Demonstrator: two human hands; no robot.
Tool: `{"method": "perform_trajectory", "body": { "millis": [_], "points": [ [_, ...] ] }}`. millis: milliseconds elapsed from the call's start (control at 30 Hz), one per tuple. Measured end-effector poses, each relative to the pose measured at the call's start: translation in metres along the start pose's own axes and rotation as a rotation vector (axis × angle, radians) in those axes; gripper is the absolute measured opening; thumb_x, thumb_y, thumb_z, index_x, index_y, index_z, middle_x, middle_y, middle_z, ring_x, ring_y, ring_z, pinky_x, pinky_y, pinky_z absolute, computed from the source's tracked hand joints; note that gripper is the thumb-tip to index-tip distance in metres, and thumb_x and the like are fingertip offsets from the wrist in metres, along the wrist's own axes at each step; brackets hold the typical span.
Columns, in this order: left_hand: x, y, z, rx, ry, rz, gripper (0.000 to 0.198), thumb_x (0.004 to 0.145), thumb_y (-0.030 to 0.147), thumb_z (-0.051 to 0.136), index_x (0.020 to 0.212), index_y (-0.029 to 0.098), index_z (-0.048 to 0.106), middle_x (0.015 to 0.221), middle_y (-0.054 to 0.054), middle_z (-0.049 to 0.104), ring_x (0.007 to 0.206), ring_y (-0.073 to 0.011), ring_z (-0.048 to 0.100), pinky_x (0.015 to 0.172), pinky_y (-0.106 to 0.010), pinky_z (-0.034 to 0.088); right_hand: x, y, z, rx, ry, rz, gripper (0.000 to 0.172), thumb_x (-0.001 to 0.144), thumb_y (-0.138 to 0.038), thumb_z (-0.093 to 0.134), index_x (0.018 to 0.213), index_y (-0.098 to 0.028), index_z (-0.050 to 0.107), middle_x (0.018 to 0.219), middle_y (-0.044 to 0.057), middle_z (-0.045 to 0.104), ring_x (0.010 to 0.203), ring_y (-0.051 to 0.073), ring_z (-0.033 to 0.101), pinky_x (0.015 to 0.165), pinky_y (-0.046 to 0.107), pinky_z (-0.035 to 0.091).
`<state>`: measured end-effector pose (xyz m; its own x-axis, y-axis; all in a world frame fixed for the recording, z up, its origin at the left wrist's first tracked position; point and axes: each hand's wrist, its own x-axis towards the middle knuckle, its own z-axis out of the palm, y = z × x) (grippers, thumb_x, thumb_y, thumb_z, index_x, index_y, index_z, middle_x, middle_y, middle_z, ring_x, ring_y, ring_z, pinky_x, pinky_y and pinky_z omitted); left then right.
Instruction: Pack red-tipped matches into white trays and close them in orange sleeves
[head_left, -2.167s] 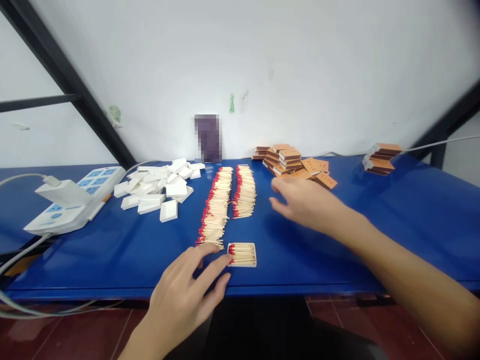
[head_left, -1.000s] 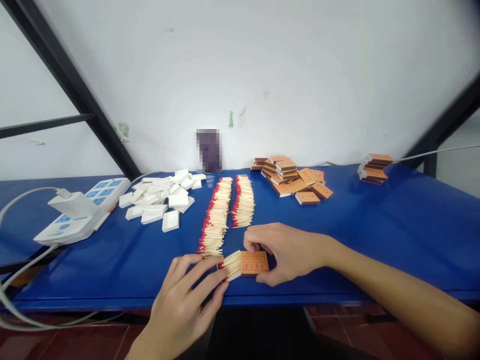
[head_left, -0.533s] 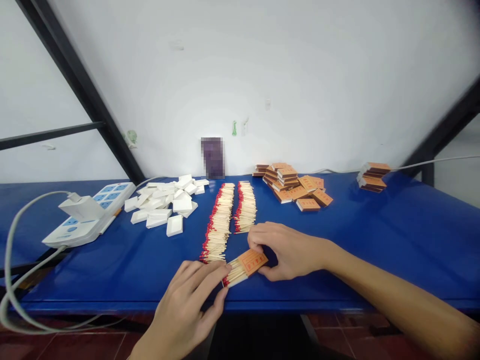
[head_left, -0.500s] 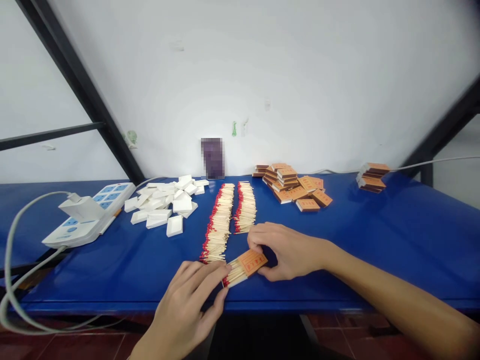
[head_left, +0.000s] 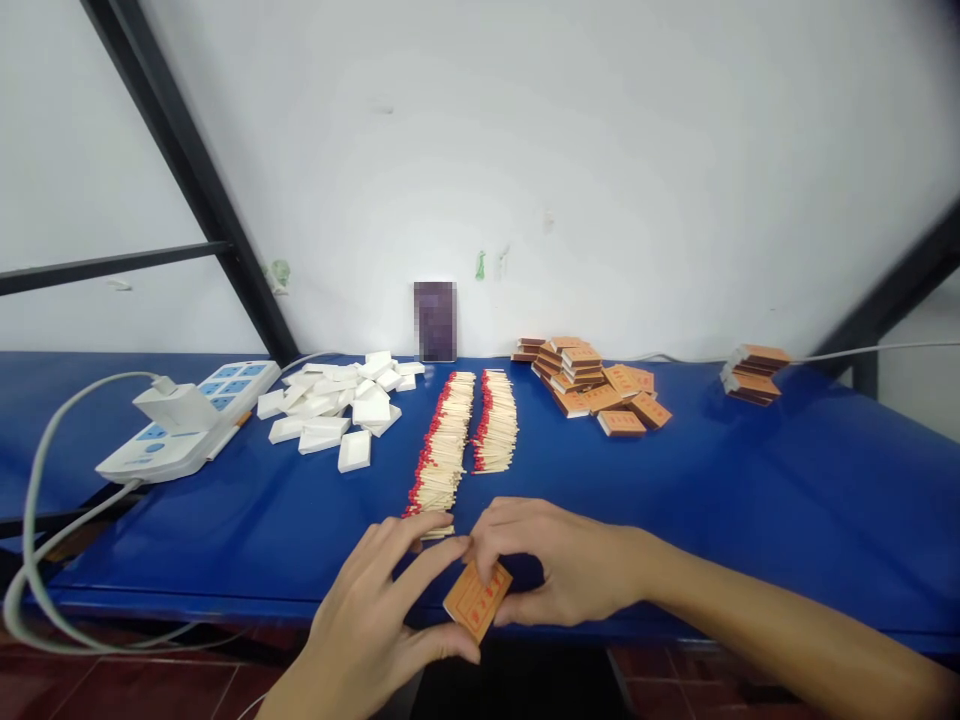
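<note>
An orange matchbox (head_left: 478,600) with red print is held between both hands at the table's front edge, its tray pushed in so no matches show. My left hand (head_left: 386,600) grips it from the left, thumb at the near corner and fingers at the far side. On the right, my right hand (head_left: 547,565) pinches the same box between thumb and fingers. Just beyond lie two rows of red-tipped matches: a longer left row (head_left: 442,440) and a shorter right row (head_left: 496,420).
White matchbox trays (head_left: 322,405) are heaped at the left, beside a power strip (head_left: 195,430) with a plug and cable. Orange matchboxes (head_left: 600,385) are piled at the back right, with a smaller stack (head_left: 754,372) farther right. A pixelated dark rectangle (head_left: 435,320) leans on the wall.
The matchbox went from partly open, with matches showing, to closed. Both hands brought it nearer to me and turned it. The view shifted slightly.
</note>
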<state>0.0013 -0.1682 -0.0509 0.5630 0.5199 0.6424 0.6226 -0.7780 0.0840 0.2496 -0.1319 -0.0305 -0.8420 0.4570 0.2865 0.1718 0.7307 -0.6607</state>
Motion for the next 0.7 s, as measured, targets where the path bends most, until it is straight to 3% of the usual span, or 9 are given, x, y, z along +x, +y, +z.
{"method": "perform_trajectory", "body": {
  "millis": [233,333,433,467,533,633,700],
  "points": [
    [0.006,0.004,0.003,0.026,0.045,0.076,0.056,0.083,0.069,0.057,0.11,0.021,0.067,0.105,-0.008,0.073,0.086,-0.0209,0.066,0.077,-0.032,0.048,-0.002,0.004,-0.002,-0.015,-0.034,-0.014,0.02,0.089,-0.036,0.071,0.095,-0.019,0.061,0.098,0.004,0.067,0.09,0.016,0.059,0.083,0.029,0.047],
    [0.002,0.002,0.001,-0.014,0.037,0.092,0.058,0.085,0.07,0.055,0.114,0.021,0.066,0.108,-0.009,0.072,0.092,-0.0219,0.066,0.081,-0.033,0.05,0.0,0.0,-0.002,-0.066,-0.055,-0.011,0.025,0.088,-0.037,0.073,0.1,-0.018,0.062,0.099,0.004,0.068,0.091,0.017,0.061,0.083,0.029,0.048],
    [-0.006,-0.012,-0.009,-0.118,-0.032,0.022,0.053,0.099,0.064,0.04,0.125,0.023,0.063,0.125,-0.011,0.066,0.109,-0.0228,0.064,0.09,-0.034,0.052,-0.004,-0.013,-0.017,-0.268,-0.012,-0.047,0.028,0.087,-0.036,0.073,0.107,-0.019,0.064,0.102,0.005,0.07,0.093,0.019,0.063,0.084,0.032,0.049],
    [-0.008,-0.02,-0.013,-0.11,-0.03,-0.053,0.046,0.104,0.054,0.037,0.128,0.024,0.061,0.129,-0.01,0.064,0.113,-0.0227,0.062,0.092,-0.034,0.052,-0.009,-0.018,-0.027,-0.397,0.045,-0.065,0.022,0.09,-0.031,0.069,0.109,-0.02,0.065,0.106,0.006,0.071,0.095,0.021,0.064,0.086,0.036,0.048],
    [-0.014,-0.039,-0.022,0.023,-0.01,-0.184,0.033,0.101,0.04,0.048,0.128,0.026,0.062,0.13,-0.008,0.063,0.116,-0.0248,0.06,0.095,-0.036,0.051,-0.026,-0.024,-0.058,-0.588,0.269,-0.034,0.023,0.092,-0.027,0.066,0.114,-0.022,0.065,0.112,0.008,0.071,0.101,0.024,0.065,0.088,0.04,0.049],
    [-0.022,-0.067,-0.027,0.2,-0.038,-0.241,0.038,0.098,0.042,0.052,0.132,0.029,0.061,0.139,-0.006,0.059,0.121,-0.0302,0.056,0.1,-0.046,0.048,-0.072,-0.016,-0.12,-0.834,0.73,0.143,0.026,0.089,-0.026,0.068,0.114,-0.026,0.065,0.109,0.008,0.072,0.097,0.026,0.066,0.087,0.042,0.052],
    [-0.026,-0.08,-0.023,0.237,-0.104,-0.278,0.046,0.099,0.045,0.047,0.143,0.032,0.053,0.154,-0.006,0.045,0.131,-0.0334,0.05,0.102,-0.05,0.048,-0.113,0.004,-0.16,-1.013,0.996,0.347,0.027,0.084,-0.032,0.071,0.11,-0.025,0.067,0.107,0.009,0.071,0.089,0.025,0.065,0.082,0.04,0.052]
  ]
}}
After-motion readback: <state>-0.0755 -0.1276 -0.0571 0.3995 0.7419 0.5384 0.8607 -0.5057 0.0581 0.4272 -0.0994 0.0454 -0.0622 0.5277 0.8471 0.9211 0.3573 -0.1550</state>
